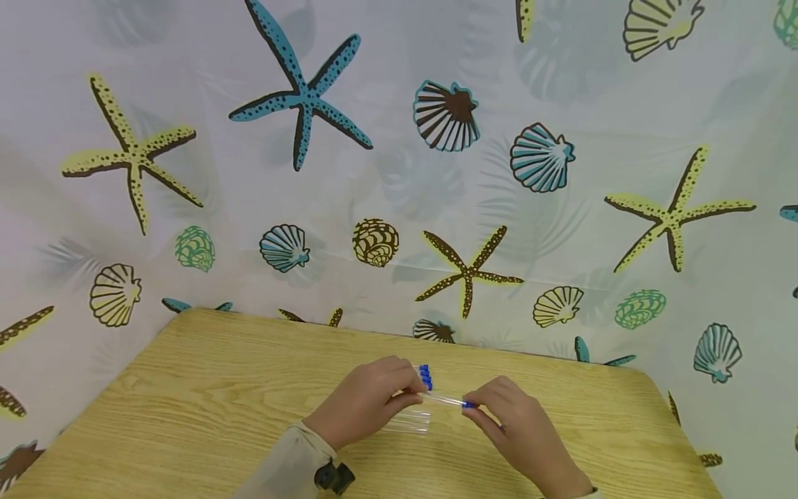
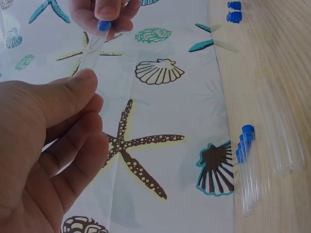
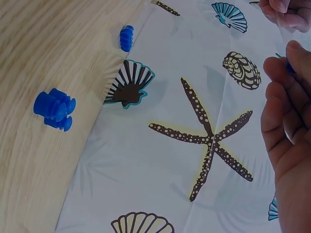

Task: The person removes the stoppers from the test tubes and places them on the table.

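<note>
Between both hands is a clear test tube [image 1: 444, 399], lying nearly level over the table. My left hand [image 1: 374, 398] pinches its left part between thumb and fingers. At its other end my right hand [image 1: 517, 423] pinches a blue stopper [image 1: 467, 404], which also shows as a blue cap [image 2: 103, 25] at the tube's mouth in the left wrist view. Several capped test tubes [image 2: 250, 179] lie side by side on the table, partly hidden behind the left hand in the head view. Nearer to me lie uncapped tubes [image 1: 408, 426], partly covered by that hand.
Loose blue stoppers [image 3: 53, 109] stand in a small cluster on the wooden table [image 1: 249, 388], hidden by the right hand in the head view. A white cloth [image 1: 374, 180] printed with starfish and shells hangs behind the table and along its sides.
</note>
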Motion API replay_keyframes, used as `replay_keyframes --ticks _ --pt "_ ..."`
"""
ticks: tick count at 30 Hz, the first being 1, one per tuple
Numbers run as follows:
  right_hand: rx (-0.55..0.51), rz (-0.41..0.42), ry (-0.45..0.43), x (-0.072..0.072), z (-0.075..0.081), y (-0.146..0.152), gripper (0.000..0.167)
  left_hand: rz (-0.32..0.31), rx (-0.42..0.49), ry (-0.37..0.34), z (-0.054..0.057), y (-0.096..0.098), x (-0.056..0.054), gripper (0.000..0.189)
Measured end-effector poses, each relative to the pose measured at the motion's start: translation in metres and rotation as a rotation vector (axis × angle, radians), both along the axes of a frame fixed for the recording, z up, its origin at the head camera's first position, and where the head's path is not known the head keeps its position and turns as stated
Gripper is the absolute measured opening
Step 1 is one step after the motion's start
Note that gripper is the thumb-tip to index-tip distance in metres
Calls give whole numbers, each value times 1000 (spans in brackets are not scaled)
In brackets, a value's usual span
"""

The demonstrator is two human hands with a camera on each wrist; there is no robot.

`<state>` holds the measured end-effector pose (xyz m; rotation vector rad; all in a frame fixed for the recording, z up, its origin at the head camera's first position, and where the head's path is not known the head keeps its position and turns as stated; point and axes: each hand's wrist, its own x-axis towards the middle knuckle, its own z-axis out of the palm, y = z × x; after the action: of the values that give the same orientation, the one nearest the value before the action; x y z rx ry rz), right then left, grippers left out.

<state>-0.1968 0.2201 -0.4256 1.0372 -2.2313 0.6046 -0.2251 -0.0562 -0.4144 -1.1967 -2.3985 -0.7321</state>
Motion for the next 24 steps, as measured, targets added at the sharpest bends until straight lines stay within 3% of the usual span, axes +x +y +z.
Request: replay_keyframes --ticks 9,17,24 --pt "-1 64 -14 -3 -4 3 15 1 -10 -21 0 -1 -1 5" --pt "-12 -31 14 -1 -3 3 17 -6 -24 -11 -1 3 -1 6" --pt "-7 -102 12 -1 -2 3 15 29 -21 -46 -1 5 2 7"
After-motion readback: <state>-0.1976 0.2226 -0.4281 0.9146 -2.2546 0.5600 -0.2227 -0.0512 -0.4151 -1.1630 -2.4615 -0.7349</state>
